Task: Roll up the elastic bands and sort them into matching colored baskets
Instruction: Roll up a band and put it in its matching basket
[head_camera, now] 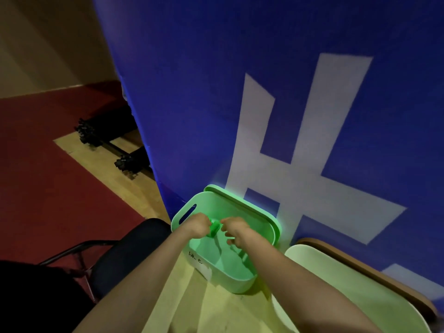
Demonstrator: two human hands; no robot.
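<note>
On the head view, we see the left hand (pixel 197 225) with its fingers curled round the rolled green elastic band (pixel 214 227), held over the green basket (pixel 242 209) near the blue banner (pixel 192 92). The right hand (pixel 236 231) is curled just right of the band; we cannot tell whether it grips.

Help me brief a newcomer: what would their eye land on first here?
The tall blue panel with its big white character fills the upper right. Below it, centre-bottom, two bare hands meet over a mint-green plastic basket: the left hand grips a bright green elastic band, the right hand curled close beside it.
</note>
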